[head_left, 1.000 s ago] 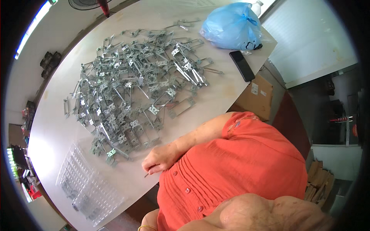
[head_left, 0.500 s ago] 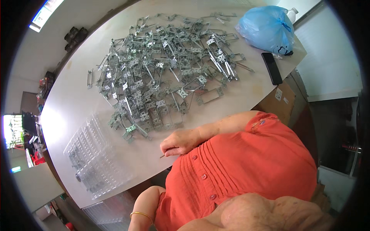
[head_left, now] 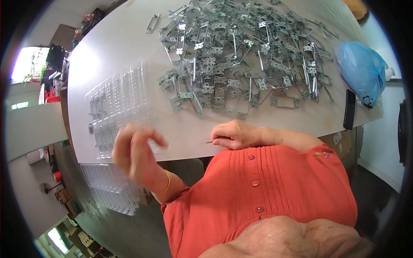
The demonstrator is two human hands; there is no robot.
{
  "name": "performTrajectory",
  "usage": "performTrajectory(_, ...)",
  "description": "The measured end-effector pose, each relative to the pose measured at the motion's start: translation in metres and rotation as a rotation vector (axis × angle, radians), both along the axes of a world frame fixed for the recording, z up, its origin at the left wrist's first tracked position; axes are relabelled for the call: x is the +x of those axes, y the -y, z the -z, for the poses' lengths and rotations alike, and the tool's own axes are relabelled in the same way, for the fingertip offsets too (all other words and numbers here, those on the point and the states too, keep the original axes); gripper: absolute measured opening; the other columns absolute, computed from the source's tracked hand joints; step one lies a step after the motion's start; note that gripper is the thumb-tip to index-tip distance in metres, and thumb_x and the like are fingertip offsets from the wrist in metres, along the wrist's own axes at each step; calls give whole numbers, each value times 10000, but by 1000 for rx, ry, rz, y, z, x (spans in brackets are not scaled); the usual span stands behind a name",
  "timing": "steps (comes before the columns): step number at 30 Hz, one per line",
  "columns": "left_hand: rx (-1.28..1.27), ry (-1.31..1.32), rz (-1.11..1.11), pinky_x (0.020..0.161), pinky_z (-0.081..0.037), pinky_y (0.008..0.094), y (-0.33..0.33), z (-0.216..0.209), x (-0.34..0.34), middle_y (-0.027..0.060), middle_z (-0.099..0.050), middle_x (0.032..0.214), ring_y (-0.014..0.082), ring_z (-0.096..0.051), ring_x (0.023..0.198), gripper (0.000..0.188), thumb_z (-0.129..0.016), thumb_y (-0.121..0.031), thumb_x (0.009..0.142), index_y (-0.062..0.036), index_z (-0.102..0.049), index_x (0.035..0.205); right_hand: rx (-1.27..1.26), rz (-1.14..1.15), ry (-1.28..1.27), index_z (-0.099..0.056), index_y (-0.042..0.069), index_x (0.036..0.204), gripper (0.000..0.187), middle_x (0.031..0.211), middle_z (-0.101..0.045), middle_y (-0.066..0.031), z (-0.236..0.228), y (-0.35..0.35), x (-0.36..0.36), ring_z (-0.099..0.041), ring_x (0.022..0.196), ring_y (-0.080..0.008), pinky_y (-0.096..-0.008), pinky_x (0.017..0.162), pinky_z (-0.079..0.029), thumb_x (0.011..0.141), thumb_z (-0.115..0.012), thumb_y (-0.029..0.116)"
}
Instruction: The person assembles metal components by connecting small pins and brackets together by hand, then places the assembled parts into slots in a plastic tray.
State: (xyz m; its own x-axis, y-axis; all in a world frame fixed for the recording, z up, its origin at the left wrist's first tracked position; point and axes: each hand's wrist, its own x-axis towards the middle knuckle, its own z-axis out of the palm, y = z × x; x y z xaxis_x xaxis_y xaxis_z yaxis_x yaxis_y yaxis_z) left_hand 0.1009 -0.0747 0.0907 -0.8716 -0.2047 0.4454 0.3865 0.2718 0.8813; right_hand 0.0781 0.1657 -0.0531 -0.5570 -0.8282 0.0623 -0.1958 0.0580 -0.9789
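My left hand, slightly blurred, is raised over the table's front edge, beside a clear plastic tray. Its fingers are curved and apart, and nothing shows between them. Several small metal parts lie in the tray's compartments. At the table edge in front of my body rests my right hand, closed around a thin brownish rod whose tip sticks out to the left. Beyond it spreads a large heap of silvery metal brackets, flat plates joined by thin rods.
A blue plastic bag and a black phone lie at the table's right. More clear trays are stacked below the table's front left edge. One bracket lies apart at the far left. A cardboard box stands under the right corner.
My left hand has come up from below the table edge to beside the tray. The view has turned, shifting the heap to the right. My right hand still holds the thin rod.
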Motion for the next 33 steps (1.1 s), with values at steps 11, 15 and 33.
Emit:
performTrajectory(11,-69,548,-166,509,-449,207,-15,92,-48,37,-629,724,54,-556,577,280,-646,-262,1002,12,-652,946,-18,-10,-40,-589,41,1005,118,862,-650,-142,-1,4,-6,-646,765,-327,-415,663,-506,968,-629,146)
performTrajectory(15,-209,687,-189,427,-404,214,-19,97,-56,33,-597,636,50,-521,498,401,-653,-371,992,16,-642,890,-41,-2,-43,-591,39,1008,120,856,-657,-147,1,3,-6,-657,764,-332,-422,660,-512,964,-634,142)
performTrajectory(33,-573,214,-190,654,-494,382,-42,87,-90,109,-646,824,263,-624,717,154,-680,-171,930,-30,-657,874,-4,-23,-19,-584,40,978,108,859,-630,-127,2,1,-6,-621,768,-289,-386,683,-497,964,-644,129)
